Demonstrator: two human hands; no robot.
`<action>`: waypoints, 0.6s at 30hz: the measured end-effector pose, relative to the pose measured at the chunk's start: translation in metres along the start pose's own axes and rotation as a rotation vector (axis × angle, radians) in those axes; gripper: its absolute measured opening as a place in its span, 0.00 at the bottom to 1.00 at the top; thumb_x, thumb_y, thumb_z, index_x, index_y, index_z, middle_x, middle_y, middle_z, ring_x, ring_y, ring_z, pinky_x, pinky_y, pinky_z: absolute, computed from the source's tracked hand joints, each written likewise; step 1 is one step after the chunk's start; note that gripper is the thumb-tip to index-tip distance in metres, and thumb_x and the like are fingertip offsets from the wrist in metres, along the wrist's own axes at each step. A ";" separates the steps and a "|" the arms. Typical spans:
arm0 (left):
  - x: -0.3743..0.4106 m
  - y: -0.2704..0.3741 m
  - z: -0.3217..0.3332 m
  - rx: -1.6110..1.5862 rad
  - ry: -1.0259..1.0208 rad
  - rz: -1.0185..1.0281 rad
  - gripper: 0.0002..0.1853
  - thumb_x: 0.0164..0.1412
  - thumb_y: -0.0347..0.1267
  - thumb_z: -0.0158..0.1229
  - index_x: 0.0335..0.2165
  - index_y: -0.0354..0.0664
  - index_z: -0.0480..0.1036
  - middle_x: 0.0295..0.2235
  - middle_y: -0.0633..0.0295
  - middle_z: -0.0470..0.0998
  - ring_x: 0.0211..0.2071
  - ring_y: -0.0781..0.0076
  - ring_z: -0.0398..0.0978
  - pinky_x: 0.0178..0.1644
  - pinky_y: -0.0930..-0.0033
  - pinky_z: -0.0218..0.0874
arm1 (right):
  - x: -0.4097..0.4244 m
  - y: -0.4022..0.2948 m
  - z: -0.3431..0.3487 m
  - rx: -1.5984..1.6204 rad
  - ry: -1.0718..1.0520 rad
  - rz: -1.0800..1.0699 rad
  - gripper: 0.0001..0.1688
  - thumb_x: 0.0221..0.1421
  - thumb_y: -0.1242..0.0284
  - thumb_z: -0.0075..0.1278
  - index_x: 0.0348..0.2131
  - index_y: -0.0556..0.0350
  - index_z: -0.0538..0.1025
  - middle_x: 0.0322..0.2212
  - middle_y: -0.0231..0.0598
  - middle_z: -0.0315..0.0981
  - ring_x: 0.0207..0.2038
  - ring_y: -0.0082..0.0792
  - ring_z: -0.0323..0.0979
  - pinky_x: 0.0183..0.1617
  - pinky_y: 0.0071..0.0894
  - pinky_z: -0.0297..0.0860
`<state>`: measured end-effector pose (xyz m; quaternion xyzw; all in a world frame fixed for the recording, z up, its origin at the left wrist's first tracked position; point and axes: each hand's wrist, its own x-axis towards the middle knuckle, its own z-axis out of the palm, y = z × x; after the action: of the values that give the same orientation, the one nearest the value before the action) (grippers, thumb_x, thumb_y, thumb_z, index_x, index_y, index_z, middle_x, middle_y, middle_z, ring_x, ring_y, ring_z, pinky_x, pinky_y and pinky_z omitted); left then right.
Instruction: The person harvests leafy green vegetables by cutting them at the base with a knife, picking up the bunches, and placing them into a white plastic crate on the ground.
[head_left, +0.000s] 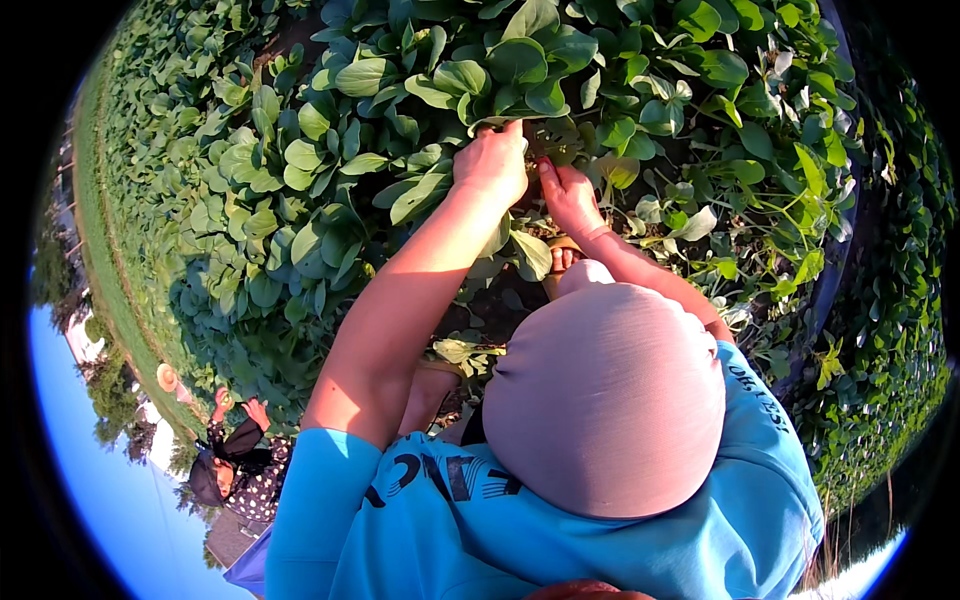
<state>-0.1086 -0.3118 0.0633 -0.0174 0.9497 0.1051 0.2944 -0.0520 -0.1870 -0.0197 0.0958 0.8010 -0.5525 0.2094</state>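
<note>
My left hand (491, 161) is closed around the lower part of a leafy green plant (517, 64), which looks like pak choi. Its broad leaves fan out beyond my fingers and hide the fingertips. Close by on the right, my right hand (568, 196) reaches low among the stems with thumb and fingers together. Something small and red shows at its fingertips; I cannot tell whether it is a tool or part of the hand. Shaded soil and loose leaves (532, 255) lie below my wrists, beside a sandaled foot (564, 259).
Dense rows of leafy greens (300, 165) spread ahead and left. A dark strip of plastic sheeting (836, 202) edges the bed at right. My knee in pinkish-grey cloth (607, 397) rises before me. Another person (244, 472) is at the lower left, hands raised; a straw hat (167, 377) shows farther off.
</note>
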 end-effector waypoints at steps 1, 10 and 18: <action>0.001 -0.006 0.000 -0.053 0.039 -0.043 0.36 0.43 0.26 0.53 0.54 0.46 0.54 0.40 0.43 0.70 0.39 0.46 0.71 0.43 0.57 0.64 | 0.006 0.000 0.002 -0.042 0.006 -0.002 0.20 0.56 0.63 0.41 0.27 0.64 0.72 0.23 0.57 0.70 0.30 0.59 0.68 0.34 0.46 0.65; -0.008 -0.066 0.038 -0.864 0.191 0.058 0.43 0.36 0.25 0.64 0.54 0.34 0.55 0.49 0.56 0.67 0.47 0.71 0.66 0.50 0.73 0.58 | 0.029 -0.008 0.007 0.041 -0.158 0.139 0.20 0.55 0.59 0.41 0.33 0.58 0.73 0.26 0.54 0.72 0.31 0.55 0.70 0.38 0.42 0.66; -0.008 -0.067 0.032 -0.973 0.167 0.043 0.42 0.37 0.24 0.63 0.54 0.34 0.56 0.49 0.58 0.66 0.47 0.73 0.66 0.51 0.73 0.57 | 0.066 -0.003 0.003 -0.022 -0.289 0.040 0.20 0.56 0.59 0.43 0.30 0.60 0.73 0.19 0.42 0.71 0.24 0.37 0.69 0.31 0.34 0.64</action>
<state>-0.0775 -0.3709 0.0296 -0.1414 0.8111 0.5406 0.1725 -0.1112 -0.1959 -0.0470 0.0288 0.7665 -0.5475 0.3346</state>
